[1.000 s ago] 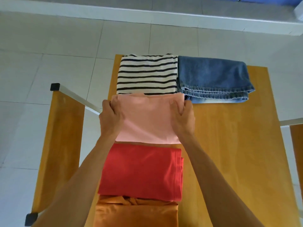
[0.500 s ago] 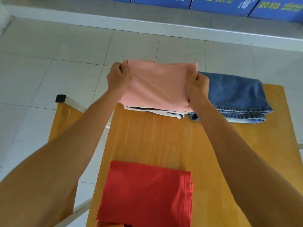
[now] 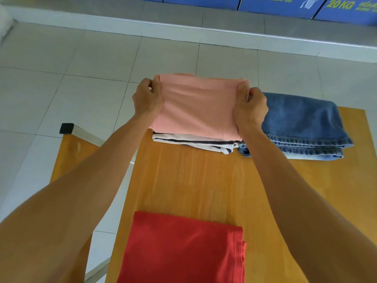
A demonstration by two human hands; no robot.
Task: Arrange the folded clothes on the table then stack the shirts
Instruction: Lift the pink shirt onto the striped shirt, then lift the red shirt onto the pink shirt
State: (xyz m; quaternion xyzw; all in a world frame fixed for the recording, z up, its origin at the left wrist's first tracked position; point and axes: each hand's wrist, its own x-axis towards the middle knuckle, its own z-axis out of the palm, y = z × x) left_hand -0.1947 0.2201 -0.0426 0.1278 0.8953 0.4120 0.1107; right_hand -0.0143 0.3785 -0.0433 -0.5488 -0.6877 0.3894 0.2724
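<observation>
A folded pink shirt point(image 3: 197, 107) lies over the striped black-and-white shirt point(image 3: 195, 142) at the far left of the wooden table point(image 3: 183, 180); only the striped shirt's near edge shows. My left hand point(image 3: 147, 99) grips the pink shirt's left edge and my right hand point(image 3: 250, 108) grips its right edge. Folded blue jeans point(image 3: 302, 125) sit right beside this pile. A folded red shirt point(image 3: 183, 250) lies at the near edge of the table.
A second wooden surface with a metal bar and black end cap point(image 3: 66, 128) stands left of the table. Blue cartons point(image 3: 285, 5) line the far wall on a raised ledge. Tiled floor surrounds the table.
Both hands carried the pink shirt from the middle of the table away from me onto the striped shirt. An orange garment seen at the near edge earlier is out of view now.
</observation>
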